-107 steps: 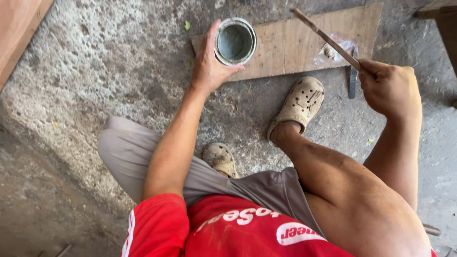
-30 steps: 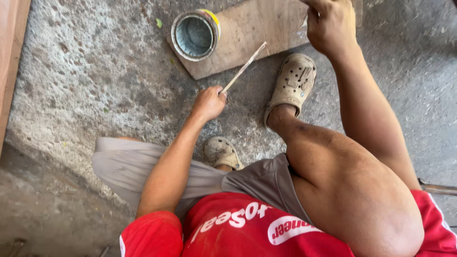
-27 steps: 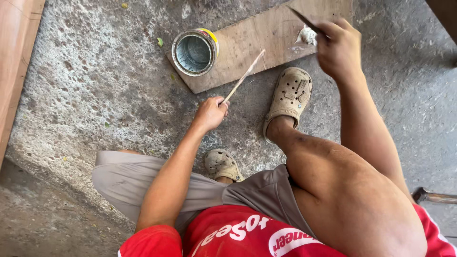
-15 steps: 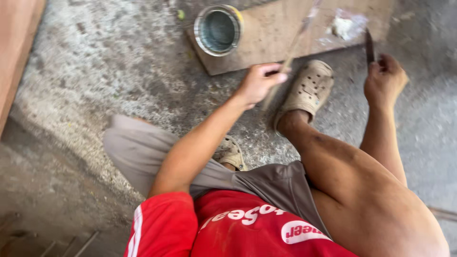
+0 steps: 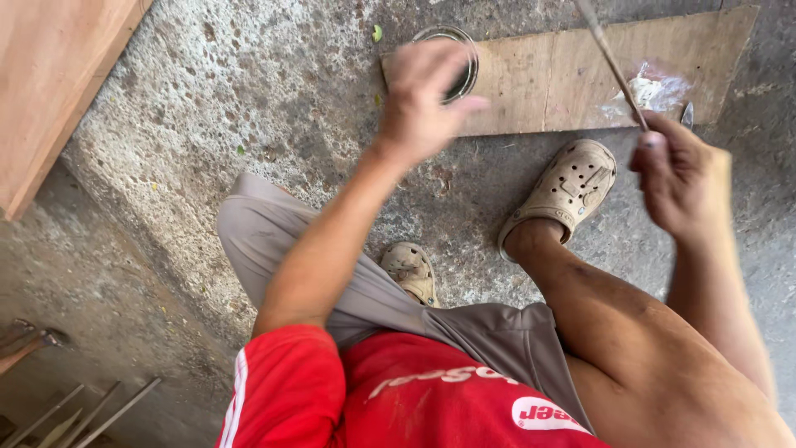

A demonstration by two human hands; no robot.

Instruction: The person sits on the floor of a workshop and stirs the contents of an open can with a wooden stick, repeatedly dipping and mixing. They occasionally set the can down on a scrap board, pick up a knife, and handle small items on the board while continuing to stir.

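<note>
While the right hand (image 5: 681, 178) grips the thin stick (image 5: 609, 62) above the board (image 5: 547, 79), the open, empty left hand (image 5: 424, 98) should steady the tin (image 5: 464, 58) at the board's left end.

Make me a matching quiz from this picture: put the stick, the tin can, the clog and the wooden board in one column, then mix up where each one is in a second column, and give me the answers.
Things:
1. thin stick
2. round tin can
3. beige clog
4. wooden board

Places:
A. lying flat on the concrete floor
B. partly hidden behind the left hand
C. pinched in the right hand
D. on the person's foot, just below the board

Pairs: 1-C, 2-B, 3-D, 4-A
</note>
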